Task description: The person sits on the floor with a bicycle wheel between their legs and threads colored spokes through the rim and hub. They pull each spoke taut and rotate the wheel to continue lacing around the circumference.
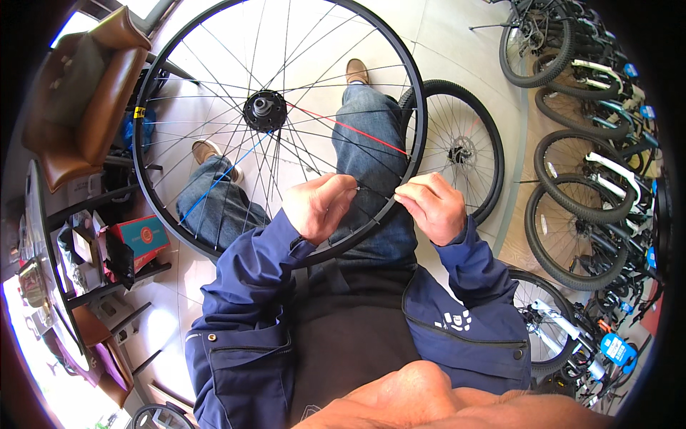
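Note:
A black bicycle wheel rim (418, 86) lies across my lap, with a black hub (264, 111), mostly black spokes, one red spoke (350, 129) and one blue spoke (230, 168). My left hand (325, 204) pinches a spoke inside the lower right part of the wheel. At the rim just beside it, the fingertips of my right hand (432, 207) are pressed together; whatever they hold is too small to make out.
A second wheel (486, 125) lies on the tiled floor (464, 43) beyond my right leg. A row of parked bicycles (579, 222) lines the right side. At left are a brown chair (100, 107), a table and a red-and-teal box (143, 247).

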Action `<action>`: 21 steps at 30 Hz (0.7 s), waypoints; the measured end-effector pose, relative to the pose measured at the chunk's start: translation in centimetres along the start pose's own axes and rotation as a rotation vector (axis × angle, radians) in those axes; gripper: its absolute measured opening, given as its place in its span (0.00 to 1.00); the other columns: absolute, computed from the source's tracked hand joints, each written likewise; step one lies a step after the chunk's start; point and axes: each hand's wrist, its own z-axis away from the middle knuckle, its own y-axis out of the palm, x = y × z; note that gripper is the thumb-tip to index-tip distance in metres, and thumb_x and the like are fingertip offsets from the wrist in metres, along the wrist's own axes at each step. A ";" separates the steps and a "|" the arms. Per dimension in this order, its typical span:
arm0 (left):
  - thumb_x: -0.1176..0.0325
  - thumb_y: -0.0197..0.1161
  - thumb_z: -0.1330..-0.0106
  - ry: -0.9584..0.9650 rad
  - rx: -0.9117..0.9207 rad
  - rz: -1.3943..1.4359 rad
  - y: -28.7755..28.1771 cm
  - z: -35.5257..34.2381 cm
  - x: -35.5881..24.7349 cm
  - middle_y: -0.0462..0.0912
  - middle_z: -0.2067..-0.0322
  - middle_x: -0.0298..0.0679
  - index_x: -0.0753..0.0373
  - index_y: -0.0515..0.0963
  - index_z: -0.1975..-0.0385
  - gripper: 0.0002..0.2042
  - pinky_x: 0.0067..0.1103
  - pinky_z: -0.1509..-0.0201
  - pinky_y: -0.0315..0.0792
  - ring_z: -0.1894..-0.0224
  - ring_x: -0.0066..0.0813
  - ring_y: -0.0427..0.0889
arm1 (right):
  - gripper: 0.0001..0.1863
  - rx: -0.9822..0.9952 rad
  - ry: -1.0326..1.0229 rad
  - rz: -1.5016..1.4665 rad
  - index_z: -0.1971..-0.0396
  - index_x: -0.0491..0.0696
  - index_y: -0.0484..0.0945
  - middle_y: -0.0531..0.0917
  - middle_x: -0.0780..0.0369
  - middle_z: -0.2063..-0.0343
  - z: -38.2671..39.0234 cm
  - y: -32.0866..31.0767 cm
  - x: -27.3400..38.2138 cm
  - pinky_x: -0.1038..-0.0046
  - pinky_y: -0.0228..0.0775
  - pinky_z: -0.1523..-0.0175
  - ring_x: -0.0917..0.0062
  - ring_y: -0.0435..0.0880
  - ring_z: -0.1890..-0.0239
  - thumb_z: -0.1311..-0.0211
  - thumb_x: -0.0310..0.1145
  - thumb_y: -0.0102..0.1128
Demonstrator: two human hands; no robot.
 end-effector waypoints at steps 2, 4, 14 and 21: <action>0.76 0.69 0.21 0.024 -0.004 0.014 -0.1 -0.1 0.0 0.88 0.65 0.43 0.64 0.85 0.49 0.06 0.27 0.63 0.81 0.69 0.35 0.90 | 0.15 -0.015 -0.004 0.021 0.58 0.50 0.89 0.88 0.63 0.65 -0.1 -0.1 0.2 0.66 0.84 0.59 0.66 0.89 0.63 0.44 0.22 0.84; 0.76 0.70 0.22 0.022 0.003 0.018 0.0 -0.1 0.0 0.87 0.65 0.42 0.65 0.86 0.50 0.06 0.27 0.63 0.81 0.69 0.36 0.90 | 0.14 -0.018 -0.018 0.031 0.59 0.49 0.90 0.88 0.63 0.65 0.0 0.0 0.1 0.65 0.84 0.59 0.66 0.89 0.63 0.45 0.22 0.84; 0.65 0.84 0.35 0.185 0.006 -0.202 0.6 -0.1 0.9 0.88 0.58 0.37 0.55 0.91 0.56 0.11 0.31 0.60 0.85 0.65 0.37 0.91 | 0.02 -0.061 0.445 -0.282 0.58 0.43 0.88 0.86 0.62 0.66 9.0 0.3 1.0 0.74 0.74 0.63 0.78 0.82 0.70 0.26 0.22 0.72; 0.65 0.84 0.37 0.153 0.026 -0.292 1.1 0.5 1.0 0.83 0.61 0.39 0.57 0.87 0.59 0.12 0.34 0.61 0.84 0.64 0.44 0.89 | 0.03 0.043 0.605 -0.265 0.58 0.42 0.87 0.83 0.63 0.67 13.5 2.5 2.5 0.75 0.72 0.64 0.81 0.80 0.71 0.27 0.22 0.73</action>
